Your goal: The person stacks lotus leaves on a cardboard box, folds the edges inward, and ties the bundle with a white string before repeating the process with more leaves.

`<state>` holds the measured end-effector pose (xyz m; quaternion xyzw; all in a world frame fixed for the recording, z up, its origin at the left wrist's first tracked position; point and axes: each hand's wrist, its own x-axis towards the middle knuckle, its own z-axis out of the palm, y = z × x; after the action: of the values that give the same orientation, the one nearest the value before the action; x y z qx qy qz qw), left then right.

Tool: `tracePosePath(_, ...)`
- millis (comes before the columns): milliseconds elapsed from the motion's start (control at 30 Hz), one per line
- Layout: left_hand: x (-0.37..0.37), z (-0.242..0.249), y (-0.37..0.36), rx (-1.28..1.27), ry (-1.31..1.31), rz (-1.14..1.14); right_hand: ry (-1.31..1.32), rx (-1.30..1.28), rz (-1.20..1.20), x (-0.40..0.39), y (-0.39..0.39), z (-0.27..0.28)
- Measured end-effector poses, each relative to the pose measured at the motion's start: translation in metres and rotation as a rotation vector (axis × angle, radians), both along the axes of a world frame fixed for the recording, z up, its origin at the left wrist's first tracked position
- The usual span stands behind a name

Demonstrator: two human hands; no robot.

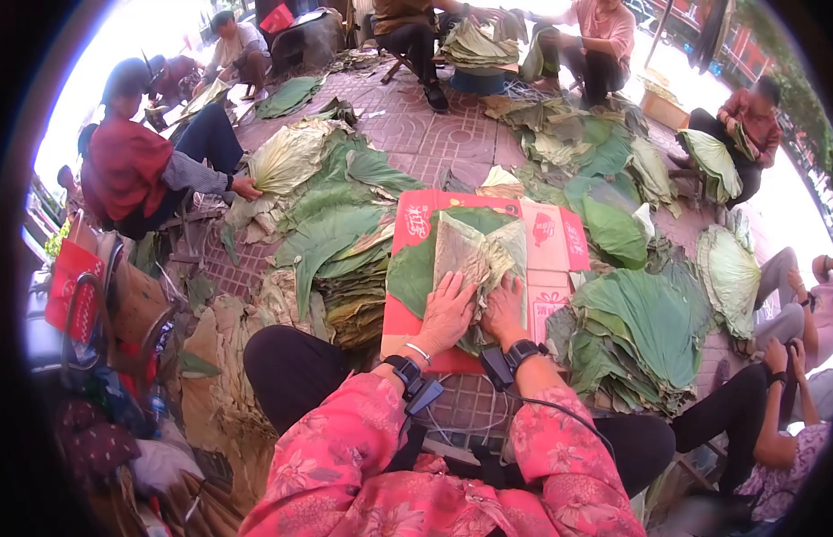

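Note:
A folded, pale brown dried lotus leaf [461,246] lies in front of me on a larger green lotus leaf [412,273]. Under both is a flattened red and pink cardboard box [543,234]. My left hand [447,313] rests flat on the left part of the folded leaf with its fingers stretched out. Close beside it, my right hand [503,310] presses on the leaf's right part, fingers extended forward. The lower end of the leaf is partly hidden between the hands.
A thick stack of leaves [354,300] stands left of the cardboard, another pile [645,322] to its right. More leaves [568,134] cover the paving farther off. A person in red [134,166] touches a leaf at left. Other people sit around; a bag [103,295] is at far left.

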<state>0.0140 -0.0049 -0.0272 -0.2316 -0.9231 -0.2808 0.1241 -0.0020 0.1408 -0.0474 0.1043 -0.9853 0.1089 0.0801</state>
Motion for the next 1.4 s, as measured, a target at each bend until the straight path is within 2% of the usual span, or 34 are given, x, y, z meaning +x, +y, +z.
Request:
tracePosePath(67, 0.0, -0.002, -0.004, -0.024, 0.023, -0.037, 0.008, 0.023, -0.01, 0.001, -0.001, -0.001)
tracePosePath(167, 0.004, 0.001, -0.005, -0.058, 0.042, -0.073, -0.136, 0.127, -0.009, 0.003, -0.001, 0.012)
tracePosePath(267, 0.005, 0.006, -0.006, -0.088, 0.061, -0.099, -0.151, 0.116, 0.006, 0.006, 0.001, 0.013)
tracePosePath(367, 0.005, 0.005, -0.005, -0.105, 0.064, -0.113, 0.093, -0.11, 0.031, 0.007, 0.003, 0.0)
tracePosePath(467, 0.004, 0.003, -0.005, -0.099, 0.018, -0.102, -0.034, -0.001, 0.007, 0.003, 0.003, -0.002)
tracePosePath(600, 0.004, 0.002, -0.006, -0.087, -0.026, -0.077, 0.09, -0.139, -0.007, -0.004, 0.006, -0.011)
tracePosePath(700, 0.004, -0.002, -0.004, -0.144, -0.01, -0.068, 0.104, -0.828, -0.141, -0.009, 0.015, -0.014)
tracePosePath(733, 0.004, -0.002, -0.003, -0.172, -0.005, -0.067, 0.09, -0.871, -0.207, -0.009, 0.017, -0.01)
tracePosePath(833, 0.004, -0.002, -0.003, -0.181, 0.004, -0.057, 0.298, -0.74, -0.175, -0.009, 0.02, 0.012)
tracePosePath(867, 0.003, -0.003, -0.003, -0.187, -0.008, -0.049, 0.348, -0.519, -0.161, -0.007, 0.019, 0.021)
tracePosePath(967, 0.001, -0.009, 0.002, -0.175, -0.069, -0.053, 0.394, -0.405, 0.131, 0.006, -0.005, 0.07)
tracePosePath(1033, -0.002, -0.009, -0.001, -0.15, -0.11, -0.063, 0.255, -0.399, 0.138, 0.005, -0.013, 0.05)
tracePosePath(1067, -0.002, -0.013, -0.004, -0.082, -0.003, -0.058, 0.193, -0.403, 0.153, 0.001, -0.02, 0.039)
tracePosePath(1167, -0.014, -0.04, -0.027, 0.37, -0.069, -0.139, 0.016, -0.296, 0.111, 0.006, -0.022, 0.007)
tracePosePath(1200, -0.005, -0.026, -0.034, 0.496, -0.021, 0.043, 0.015, -0.266, 0.113, 0.004, -0.022, -0.001)
tracePosePath(1300, 0.004, -0.007, -0.065, 0.609, -0.029, 0.706, 0.053, -0.203, 0.133, 0.009, -0.023, 0.005)
tracePosePath(1367, -0.011, -0.036, -0.093, 0.676, -0.4, 0.907, 0.042, -0.191, 0.134, 0.009, -0.023, 0.004)
tracePosePath(1400, -0.016, -0.049, -0.109, 1.044, -0.737, 0.758, 0.046, -0.182, 0.137, 0.009, -0.023, 0.005)
